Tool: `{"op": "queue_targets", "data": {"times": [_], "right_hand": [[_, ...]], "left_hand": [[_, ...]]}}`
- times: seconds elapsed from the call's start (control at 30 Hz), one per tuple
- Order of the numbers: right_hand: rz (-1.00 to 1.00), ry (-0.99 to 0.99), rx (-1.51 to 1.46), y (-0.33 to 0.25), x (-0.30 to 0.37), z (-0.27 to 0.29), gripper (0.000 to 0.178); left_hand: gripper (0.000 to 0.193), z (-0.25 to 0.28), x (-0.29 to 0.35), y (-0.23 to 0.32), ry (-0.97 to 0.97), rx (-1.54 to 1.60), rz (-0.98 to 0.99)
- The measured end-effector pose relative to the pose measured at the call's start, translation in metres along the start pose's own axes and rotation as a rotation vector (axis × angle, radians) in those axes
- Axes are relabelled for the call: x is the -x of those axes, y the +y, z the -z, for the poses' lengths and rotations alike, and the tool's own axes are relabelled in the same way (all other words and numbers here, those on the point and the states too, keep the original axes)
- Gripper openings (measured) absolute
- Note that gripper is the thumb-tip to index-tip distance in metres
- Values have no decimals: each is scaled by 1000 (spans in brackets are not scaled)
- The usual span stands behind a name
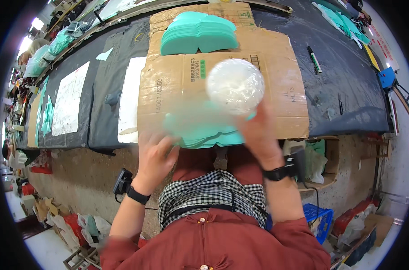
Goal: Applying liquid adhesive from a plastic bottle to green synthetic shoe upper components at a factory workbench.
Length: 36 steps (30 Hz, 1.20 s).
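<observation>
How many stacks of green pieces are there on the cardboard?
2: a far stack at the back of the cardboard, and a near stack at its edge closest to the person. Blur there may hide more.

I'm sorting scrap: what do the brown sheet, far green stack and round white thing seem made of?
Brown sheet: likely matte cardboard; printed box marks. Far green stack: matte, perhaps fabric or foam; thin layered edges. Round white thing: glossy, probably plastic film; wrinkles glint.

Obstacle, far end: stack of green sheets (198,39) on cardboard (173,74). Obstacle, right of centre: round white plastic-wrapped object (235,85), right hand (261,135) at its near side. Passage: bare cardboard left of the object; bench (357,92) right of the cardboard, skirting a marker (314,60).
</observation>
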State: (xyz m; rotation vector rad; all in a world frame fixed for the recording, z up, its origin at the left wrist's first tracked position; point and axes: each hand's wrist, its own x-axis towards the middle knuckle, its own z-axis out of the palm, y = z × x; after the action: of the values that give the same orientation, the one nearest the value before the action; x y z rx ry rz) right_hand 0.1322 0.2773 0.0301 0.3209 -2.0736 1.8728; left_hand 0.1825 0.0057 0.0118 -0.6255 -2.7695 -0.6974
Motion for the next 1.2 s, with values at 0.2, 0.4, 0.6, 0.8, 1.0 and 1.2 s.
{"op": "queue_targets", "data": {"times": [0.2, 0.4, 0.6, 0.8, 1.0, 1.2], "right_hand": [[-141, 343, 200, -12, -12, 99, 57], [-416, 134, 37, 11, -60, 154, 81], [-590, 56, 108, 39, -73, 151, 66], [-488, 31, 709, 51, -70, 152, 55], [-212, 184, 450, -26, -8, 105, 29], [-1070, -283, -520, 5, 112, 12, 60]], "left_hand": [[32, 22, -21, 6, -62, -55, -47], [45, 11, -70, 17, -124, 55, 92], [45, 7, -85, 12, -268, 17, 184], [45, 4, -90, 17, -267, 17, 172], [46, -13, -92, 2, -290, -153, 172], [51, -2, -95, 1, -338, 75, 80]]}}
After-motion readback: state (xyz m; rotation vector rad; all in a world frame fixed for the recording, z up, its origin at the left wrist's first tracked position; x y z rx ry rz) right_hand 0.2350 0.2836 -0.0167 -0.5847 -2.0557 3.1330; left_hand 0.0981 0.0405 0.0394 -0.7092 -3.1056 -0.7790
